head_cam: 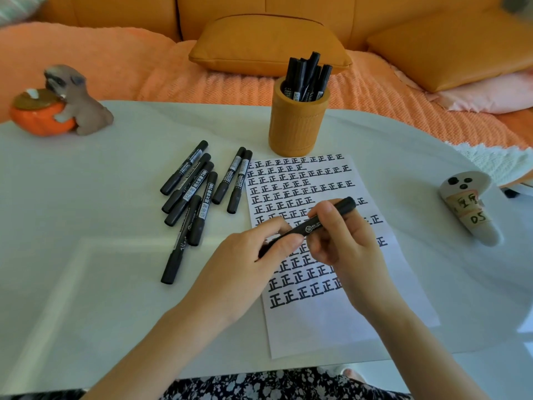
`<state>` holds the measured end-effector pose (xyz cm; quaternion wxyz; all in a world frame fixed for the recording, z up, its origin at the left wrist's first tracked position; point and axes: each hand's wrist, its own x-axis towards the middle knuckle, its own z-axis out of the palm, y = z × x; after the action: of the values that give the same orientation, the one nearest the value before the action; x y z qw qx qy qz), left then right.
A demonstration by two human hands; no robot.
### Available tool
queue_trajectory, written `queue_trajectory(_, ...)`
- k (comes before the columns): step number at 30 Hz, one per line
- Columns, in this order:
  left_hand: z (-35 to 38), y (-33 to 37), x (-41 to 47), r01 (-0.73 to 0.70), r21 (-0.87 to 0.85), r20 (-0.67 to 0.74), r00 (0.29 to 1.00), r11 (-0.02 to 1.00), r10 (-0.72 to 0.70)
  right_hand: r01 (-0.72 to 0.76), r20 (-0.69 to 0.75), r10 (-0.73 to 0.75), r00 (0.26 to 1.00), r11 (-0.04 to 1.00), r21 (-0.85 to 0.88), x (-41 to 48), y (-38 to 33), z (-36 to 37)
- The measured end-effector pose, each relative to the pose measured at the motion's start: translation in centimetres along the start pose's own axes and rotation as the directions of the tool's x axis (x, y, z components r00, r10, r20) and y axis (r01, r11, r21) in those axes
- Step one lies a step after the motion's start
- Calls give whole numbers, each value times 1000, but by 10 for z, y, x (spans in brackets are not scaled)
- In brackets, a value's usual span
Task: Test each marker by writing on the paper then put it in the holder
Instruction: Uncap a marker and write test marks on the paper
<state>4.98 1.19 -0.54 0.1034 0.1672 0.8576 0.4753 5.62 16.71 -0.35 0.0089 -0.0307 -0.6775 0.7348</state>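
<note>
Closest to me, both grips are on one black marker (311,227), held just above the paper (331,327). The left grip (253,255) pinches the lower end, where I judge the cap sits. The right grip (343,241) is wrapped round the barrel, and the tail end pokes out up and to the right. Cap on or off? I can't tell, as fingers cover the joint. I reckon it's a light, stiff plastic stick and a bit slick, so I'd hold mid-barrel and work the cap straight along the axis. Breakage doesn't worry me, only ink on fingertips. Under the hands, the sheet lies flat on the white table (101,255), packed with rows of bold black marks, with a bare strip at the near end. Left of it lies a scatter of loose markers (196,192), the nearest just beside the sheet's edge. Farther out, at the sheet's far edge, the orange holder (297,131) stands upright with several markers in it. Plenty left to test, I'd say.
</note>
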Motion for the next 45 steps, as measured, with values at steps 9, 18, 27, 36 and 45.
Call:
queue_trajectory(9, 4, 1, -1, -56, -1, 46, 997, 998, 56, -16, 69, 10, 998, 996, 87, -1, 5, -8)
queue_trajectory(18, 6, -2, -4, 45, -71, 116, 993, 996, -37, -4, -110, 19, 994, 991, 137, 1, 7, -35)
queue_trajectory(27, 7, -17, -6, 54, 30, 106, 993, 998, -57, 6, -332, -39, 942, 995, -101, -11, 6, -74)
queue_trajectory(36, 6, -23, -6, 43, 143, 65, 997, 989, -53, -82, -483, -57, 874, 961, -262, -23, 19, -92)
queue_trajectory(45, 11, -27, -2, 37, 226, 64, 997, 973, -53, -52, -536, -100, 839, 964, -261, -25, 29, -100)
